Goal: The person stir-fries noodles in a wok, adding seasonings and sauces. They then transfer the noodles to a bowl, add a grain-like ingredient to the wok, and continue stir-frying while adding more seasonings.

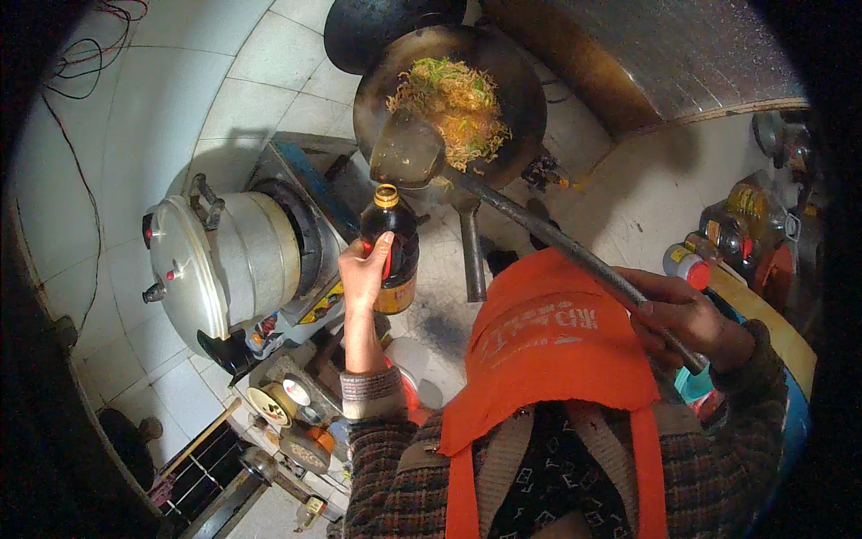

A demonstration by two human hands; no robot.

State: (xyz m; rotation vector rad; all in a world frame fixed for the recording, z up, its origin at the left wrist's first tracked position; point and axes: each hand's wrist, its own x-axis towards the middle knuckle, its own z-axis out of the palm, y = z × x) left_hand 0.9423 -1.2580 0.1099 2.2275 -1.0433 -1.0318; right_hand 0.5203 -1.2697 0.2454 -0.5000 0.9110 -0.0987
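Note:
My left hand (367, 266) grips a dark sauce bottle (401, 229) by its side; the bottle's mouth has a gold-coloured rim and no cap on it. In my right hand (683, 320) is the handle of a long metal wok spatula (407, 151). The spatula's broad blade lies over the near left part of a wok (528, 101), just beyond the bottle's mouth. Shredded food with green pieces (451, 108) is heaped in the wok, glistening and brown. A wok handle (472, 256) points towards me, between the bottle and the orange apron on my body.
A large lidded aluminium pot (259, 249) stands on a stove at the left. Small bowls (269, 404) lie below it. To the right are a red-capped jar (687, 266) and several bottles (734, 222). A dark round pan or lid (357, 40) sits behind the wok, near a tiled wall.

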